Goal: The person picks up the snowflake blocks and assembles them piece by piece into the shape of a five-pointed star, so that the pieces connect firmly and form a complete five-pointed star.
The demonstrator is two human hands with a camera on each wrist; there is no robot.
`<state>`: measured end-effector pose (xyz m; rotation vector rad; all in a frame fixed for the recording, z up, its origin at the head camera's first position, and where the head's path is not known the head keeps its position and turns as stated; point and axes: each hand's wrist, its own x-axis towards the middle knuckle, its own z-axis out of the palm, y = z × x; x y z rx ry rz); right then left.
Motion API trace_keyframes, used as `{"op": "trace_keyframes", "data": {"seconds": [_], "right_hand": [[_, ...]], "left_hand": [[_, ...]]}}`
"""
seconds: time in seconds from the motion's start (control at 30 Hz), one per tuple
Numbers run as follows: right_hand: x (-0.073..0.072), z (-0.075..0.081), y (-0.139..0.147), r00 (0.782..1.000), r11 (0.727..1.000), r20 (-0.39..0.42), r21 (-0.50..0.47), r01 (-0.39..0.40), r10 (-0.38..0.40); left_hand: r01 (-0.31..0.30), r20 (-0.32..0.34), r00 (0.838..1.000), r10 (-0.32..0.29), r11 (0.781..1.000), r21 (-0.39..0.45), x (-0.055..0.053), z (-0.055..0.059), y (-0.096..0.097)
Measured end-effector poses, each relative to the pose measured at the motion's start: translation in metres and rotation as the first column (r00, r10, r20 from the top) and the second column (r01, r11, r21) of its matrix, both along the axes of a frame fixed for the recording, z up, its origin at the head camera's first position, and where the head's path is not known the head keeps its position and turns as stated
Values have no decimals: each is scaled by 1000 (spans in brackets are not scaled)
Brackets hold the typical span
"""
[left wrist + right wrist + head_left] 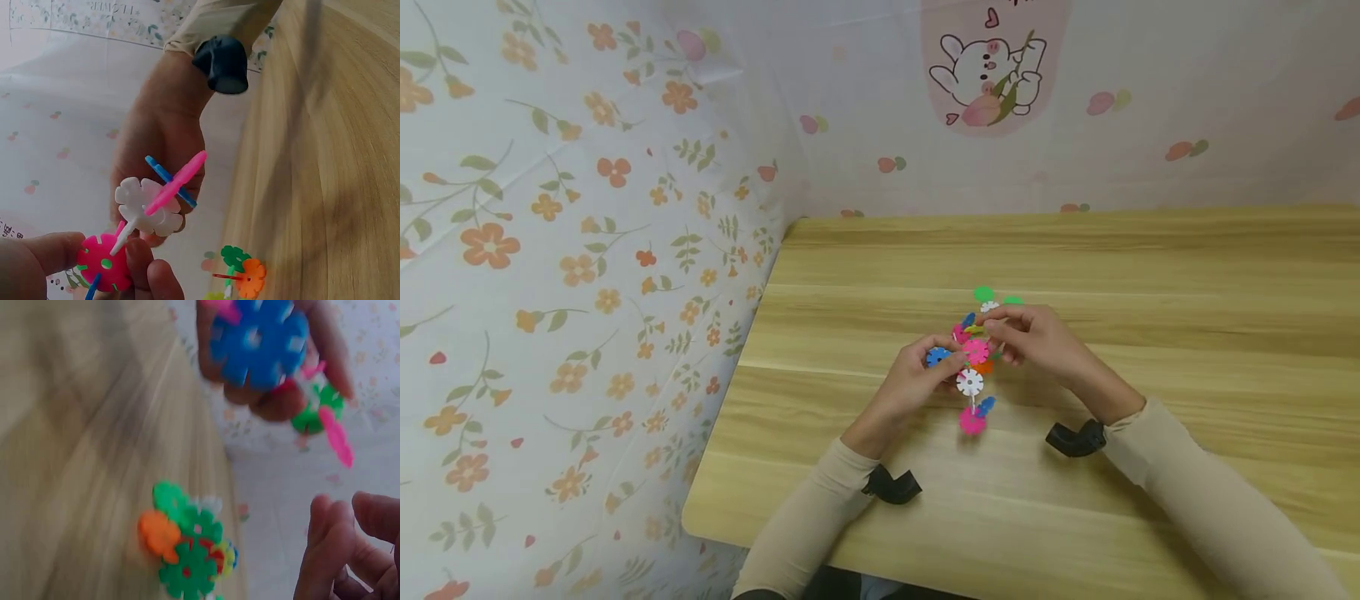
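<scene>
My left hand point(904, 377) pinches a linked chain of notched plastic flower discs, thumb and fingers on a pink disc point(103, 265). Joined to that disc is a white disc point(147, 203), with a pink disc point(178, 181) crossing a blue one beyond it. A larger blue disc point(259, 344) shows by the left fingers in the right wrist view. My right hand point(1037, 343) hovers just right of the chain, fingers loosely bent; its fingertips point(322, 503) hold nothing in the right wrist view.
Behind and below the hands, another cluster of joined discs lies on the wooden table point(1150, 292), including a green disc point(187, 572) and an orange disc point(159, 534). Patterned cloth point(647, 208) hangs at the left and the back. Each wrist carries a black mount point(1075, 439).
</scene>
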<state>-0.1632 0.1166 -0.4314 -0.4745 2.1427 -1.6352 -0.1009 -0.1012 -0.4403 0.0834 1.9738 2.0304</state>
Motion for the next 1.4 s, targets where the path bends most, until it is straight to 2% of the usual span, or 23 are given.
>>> {"op": "trace_keyframes", "data": {"seconds": [0.1, 0.27, 0.37, 0.5, 0.63, 0.8, 0.97, 1.07, 1.13, 1.17, 1.2, 1.27, 1.3, 1.33, 1.4], "right_hand": [[-11, -6, 0, 995, 990, -95, 130, 56, -44], [-35, -19, -5, 989, 955, -136, 280, 98, -61], [-49, -28, -11, 987, 932, -157, 352, 86, -31], [-61, -38, -20, 981, 890, -183, 455, 19, 73], [-62, -40, -29, 962, 861, -223, 507, -21, 155], [-57, -35, -31, 939, 846, -293, 534, 6, 178], [-51, -31, -24, 899, 817, -367, 576, 18, 239], [-46, -27, -16, 905, 809, -361, 586, 34, 224], [-42, -23, -10, 926, 831, -337, 554, 47, 172], [-40, -22, -7, 943, 855, -305, 516, 48, 131], [-38, -20, -3, 963, 892, -254, 451, 38, 88], [-33, -17, 3, 991, 967, -132, 254, 10, 25], [-30, -15, 6, 998, 990, -64, 143, 1, 8], [-27, -14, 8, 1000, 999, 5, 41, 0, 0], [-20, -11, 11, 992, 992, 124, -128, 11, 5]], "left_hand": [[-8, 3, 1000, 8, 1000, -11, 1, -1, -1], [0, 12, 1000, 0, 1000, -8, 2, -1, -1], [1, 6, 1000, -1, 1000, -2, 3, 0, -1], [12, 7, 1000, -12, 1000, 14, 4, 0, 0], [14, 4, 1000, -14, 1000, 0, 4, -1, 1], [7, 12, 1000, -7, 1000, 7, 3, 0, 1], [23, 8, 1000, -23, 1000, -5, 1, 1, 2], [36, -3, 999, -36, 999, -15, 0, 0, 4], [36, -4, 999, -36, 999, -17, 0, -2, 5], [35, -1, 999, -35, 999, -15, 0, -2, 6], [31, -2, 1000, -31, 999, -20, 0, -3, 6], [20, -3, 1000, -20, 1000, -19, 0, -4, 7], [15, -5, 1000, -15, 1000, -17, -1, -4, 8], [9, -7, 1000, -9, 1000, -17, -1, -4, 8], [-1, -11, 1000, 1, 1000, -6, -1, -4, 9]]}}
